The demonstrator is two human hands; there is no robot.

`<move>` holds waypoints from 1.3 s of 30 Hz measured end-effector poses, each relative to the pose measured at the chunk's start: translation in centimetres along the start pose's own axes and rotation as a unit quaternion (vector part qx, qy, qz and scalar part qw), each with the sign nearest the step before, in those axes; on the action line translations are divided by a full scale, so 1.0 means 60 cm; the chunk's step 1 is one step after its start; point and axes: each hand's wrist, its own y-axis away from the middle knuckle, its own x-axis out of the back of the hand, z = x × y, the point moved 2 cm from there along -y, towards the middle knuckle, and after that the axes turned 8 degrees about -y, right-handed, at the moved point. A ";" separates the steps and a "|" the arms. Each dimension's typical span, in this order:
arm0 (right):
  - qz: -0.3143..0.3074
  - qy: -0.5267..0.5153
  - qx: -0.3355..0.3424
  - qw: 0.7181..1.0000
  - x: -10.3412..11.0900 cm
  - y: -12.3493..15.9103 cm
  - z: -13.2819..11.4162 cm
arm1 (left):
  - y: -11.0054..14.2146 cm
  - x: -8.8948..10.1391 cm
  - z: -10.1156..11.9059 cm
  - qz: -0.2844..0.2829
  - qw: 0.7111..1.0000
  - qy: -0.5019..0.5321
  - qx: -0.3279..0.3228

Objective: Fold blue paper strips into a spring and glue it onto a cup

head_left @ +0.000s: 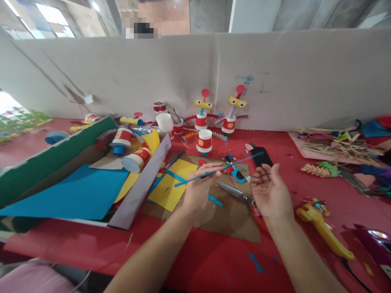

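Observation:
My left hand (pixel 200 185) is closed around a thin blue paper strip (pixel 244 158), which sticks out on both sides of the fingers. To its right, my right hand (pixel 271 191) is turned palm up with loosely bent fingers and nothing in it. Below the hands lies a brown cardboard sheet (pixel 232 221) with a yellow paper sheet (pixel 171 187), another blue strip (pixel 215 200) and paper scraps on it. Scissors (pixel 236 193) rest between my hands, partly covered by the right one. Behind that hand is a black phone (pixel 263 156).
Paper-cup robot figures (pixel 201 121) stand along the white partition (pixel 152 69). At left, an open box (pixel 134 195) holds blue paper (pixel 76 191) and cup pieces. A yellow glue gun (pixel 326 232) with a cord lies at right, near wooden sticks (pixel 342 146).

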 end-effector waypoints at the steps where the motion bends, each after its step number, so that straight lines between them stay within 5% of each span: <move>1: -0.013 0.010 -0.035 0.999 -0.004 0.008 0.008 | 0.003 -0.003 0.006 -0.025 0.998 -0.034 -0.041; 3: -0.059 0.046 -0.108 0.991 -0.011 0.025 0.028 | 0.010 -0.009 0.012 -0.088 0.987 -0.097 -0.090; 6: -0.079 0.096 -0.101 0.987 -0.012 0.038 0.045 | 0.018 -0.018 0.003 -0.144 0.974 -0.144 -0.096; 12: -0.034 0.093 -0.061 0.993 0.003 0.027 0.050 | 0.039 -0.039 -0.059 -0.057 0.992 0.038 0.109; 15: -0.024 0.101 -0.072 0.992 0.003 0.037 0.064 | 0.043 -0.042 -0.069 -0.007 0.985 0.082 0.151; 20: -0.009 0.126 -0.060 0.990 0.003 0.040 0.069 | 0.029 -0.023 -0.058 0.094 0.976 0.066 0.183; 30: 0.033 0.115 0.073 0.990 0.018 -0.012 0.001 | -0.020 0.020 -0.028 0.137 0.968 0.066 0.200; 39: 0.061 0.118 0.110 0.985 0.021 -0.028 -0.030 | -0.052 0.078 0.002 0.202 0.960 0.075 0.179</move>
